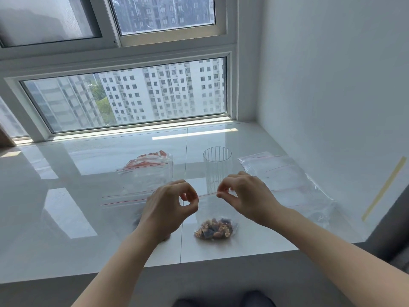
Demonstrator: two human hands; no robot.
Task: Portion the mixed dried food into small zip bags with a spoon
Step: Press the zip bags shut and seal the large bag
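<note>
Both the left hand (170, 203) and right hand (241, 192) pinch the red zip strip of the limp, light clear plastic bag (215, 227) of mixed dried food, best held there

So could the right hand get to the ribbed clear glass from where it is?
Probably yes: the glass stands just behind the right hand with nothing between, but that hand is pinching the zip bag top.

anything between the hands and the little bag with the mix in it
Nothing visible. The left hand and right hand each pinch the top strip of the small zip bag directly; the ribbed glass stands behind it.
</note>
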